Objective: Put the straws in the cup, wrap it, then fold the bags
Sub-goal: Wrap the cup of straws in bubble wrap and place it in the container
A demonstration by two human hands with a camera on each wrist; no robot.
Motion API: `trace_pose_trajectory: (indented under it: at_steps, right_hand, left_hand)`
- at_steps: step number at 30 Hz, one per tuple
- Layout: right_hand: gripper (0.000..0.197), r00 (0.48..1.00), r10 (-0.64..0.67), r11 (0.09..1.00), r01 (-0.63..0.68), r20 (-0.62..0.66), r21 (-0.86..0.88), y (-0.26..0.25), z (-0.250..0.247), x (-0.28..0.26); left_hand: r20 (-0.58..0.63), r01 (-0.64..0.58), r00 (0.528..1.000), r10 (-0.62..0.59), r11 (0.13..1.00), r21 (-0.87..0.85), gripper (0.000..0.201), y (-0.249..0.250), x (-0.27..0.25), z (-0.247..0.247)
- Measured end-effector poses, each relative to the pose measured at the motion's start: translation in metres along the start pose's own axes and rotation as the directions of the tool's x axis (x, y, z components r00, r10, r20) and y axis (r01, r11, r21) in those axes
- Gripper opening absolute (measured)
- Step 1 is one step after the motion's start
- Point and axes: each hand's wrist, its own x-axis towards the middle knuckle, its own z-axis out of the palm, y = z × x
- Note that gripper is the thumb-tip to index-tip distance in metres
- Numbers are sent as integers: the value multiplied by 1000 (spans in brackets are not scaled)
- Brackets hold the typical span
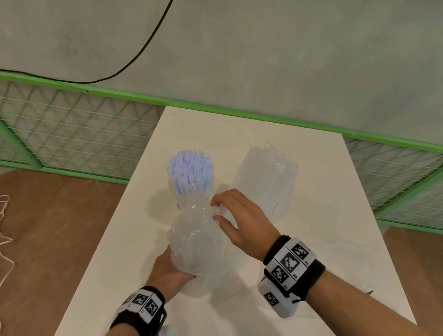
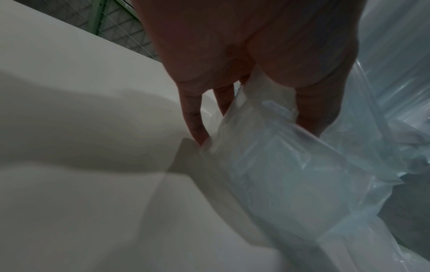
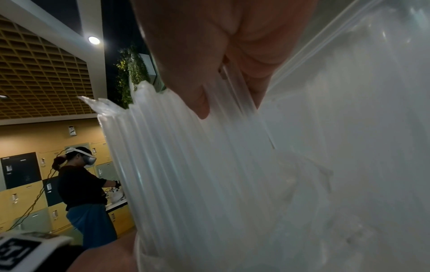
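Straws fan out of crumpled plastic wrap above the table, my left hand cupping the bundle's base and my right hand curled on its side; the cup I cannot make out. Seen from my left wrist, thumb and fingers clasp the wrap between them. Seen from my right wrist, my thumb and a finger pinch wrap-covered straws.

Smooth, matt white table. At its centre, translucent pale-blue plastic straws rise from crinkled, glossy clear plastic film. At two o'clock lies a shiny, creased clear plastic bag. Around it are a brown wood-look floor, a green painted metal mesh fence and a rough, matt grey wall.
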Motion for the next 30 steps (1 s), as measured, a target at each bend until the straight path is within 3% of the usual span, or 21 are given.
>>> trace_pose_trajectory:
  at_steps: [8, 11, 18, 30]
  right_hand:
    - [23, 998, 60, 996, -60, -11, 66, -2, 0, 2]
    - [30, 999, 33, 998, -33, 0, 47, -4, 1, 3]
    - [15, 999, 40, 999, -40, -14, 36, 0, 1, 6]
    - [11, 989, 45, 999, -44, -140, 7, 1, 12, 3]
  left_hand:
    - [15, 1, 1000, 0, 999, -37, 87, 0, -2, 0]
    - [20, -11, 1000, 12, 999, -35, 88, 2, -3, -1]
    - [24, -14, 1000, 14, 1000, -27, 84, 8, -8, -1]
    - [26, -31, 999, 31, 999, -23, 83, 10, -8, -2]
